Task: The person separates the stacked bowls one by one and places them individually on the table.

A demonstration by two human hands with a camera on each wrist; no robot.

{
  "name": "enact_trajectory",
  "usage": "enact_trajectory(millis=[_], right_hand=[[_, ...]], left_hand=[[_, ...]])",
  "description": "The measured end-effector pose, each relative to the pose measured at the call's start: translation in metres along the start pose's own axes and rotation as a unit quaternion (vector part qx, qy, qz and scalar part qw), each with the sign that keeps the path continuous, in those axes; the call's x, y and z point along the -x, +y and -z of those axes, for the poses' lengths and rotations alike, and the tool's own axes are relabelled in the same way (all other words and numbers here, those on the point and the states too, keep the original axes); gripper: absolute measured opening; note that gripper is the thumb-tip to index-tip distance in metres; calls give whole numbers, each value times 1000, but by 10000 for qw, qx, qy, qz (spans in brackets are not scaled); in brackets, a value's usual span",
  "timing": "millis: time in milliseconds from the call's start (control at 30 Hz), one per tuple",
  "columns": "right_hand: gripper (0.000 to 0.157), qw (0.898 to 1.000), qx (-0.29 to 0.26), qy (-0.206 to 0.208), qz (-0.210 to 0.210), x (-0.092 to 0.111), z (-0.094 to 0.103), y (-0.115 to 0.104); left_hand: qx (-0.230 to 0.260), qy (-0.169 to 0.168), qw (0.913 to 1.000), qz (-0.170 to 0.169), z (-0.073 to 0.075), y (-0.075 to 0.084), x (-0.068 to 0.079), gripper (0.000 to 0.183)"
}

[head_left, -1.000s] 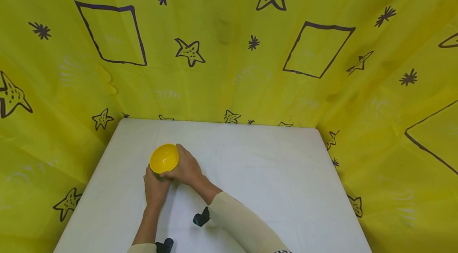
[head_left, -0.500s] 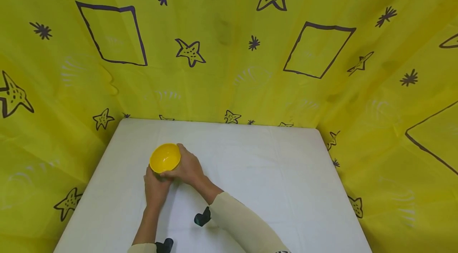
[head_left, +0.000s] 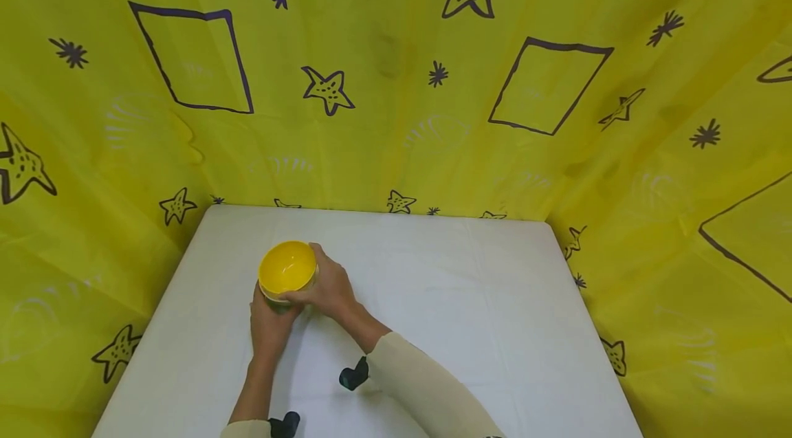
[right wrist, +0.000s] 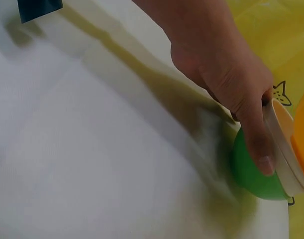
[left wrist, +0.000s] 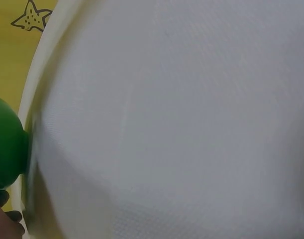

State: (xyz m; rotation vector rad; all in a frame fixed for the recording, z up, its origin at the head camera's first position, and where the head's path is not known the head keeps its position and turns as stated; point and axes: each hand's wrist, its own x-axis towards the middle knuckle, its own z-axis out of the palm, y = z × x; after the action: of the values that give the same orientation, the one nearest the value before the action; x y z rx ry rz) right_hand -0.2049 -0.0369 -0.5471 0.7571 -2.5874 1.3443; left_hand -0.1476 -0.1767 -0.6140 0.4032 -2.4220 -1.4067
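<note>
In the head view a yellow bowl (head_left: 287, 266) sits on top of a stack at the table's left half, its inside facing up. Below it a cream rim (right wrist: 286, 154) and a green bowl (right wrist: 256, 172) show in the right wrist view. My left hand (head_left: 271, 328) grips the stack from the lower left; the left wrist view catches only the green bowl (left wrist: 7, 144) and a few fingertips. My right hand (head_left: 328, 290) holds the stack's right side, its thumb lying across the green bowl by the cream rim. Its other fingers are mostly hidden.
A white-covered table (head_left: 464, 300) stretches out to the right of the hands. Yellow cloth (head_left: 383, 149) with drawn stars and frames hangs behind and at both sides. Dark wrist mounts (head_left: 354, 375) stick out from the sleeves.
The yellow bowl has risen slightly and looks larger, and more of the cream and green below it shows. My right hand has moved a little up and right with it; the left barely moved.
</note>
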Motion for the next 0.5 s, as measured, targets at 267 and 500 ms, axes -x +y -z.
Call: enact_trajectory(millis=[267,500], right_hand=[[95,9989,70,460,-4,3,10,6],[96,9962,105,859,103,5,17,14]], left_hand=[[54,130,9999,40,-1,0,1,104],[73,148,9998,86,-1,0,1,103]])
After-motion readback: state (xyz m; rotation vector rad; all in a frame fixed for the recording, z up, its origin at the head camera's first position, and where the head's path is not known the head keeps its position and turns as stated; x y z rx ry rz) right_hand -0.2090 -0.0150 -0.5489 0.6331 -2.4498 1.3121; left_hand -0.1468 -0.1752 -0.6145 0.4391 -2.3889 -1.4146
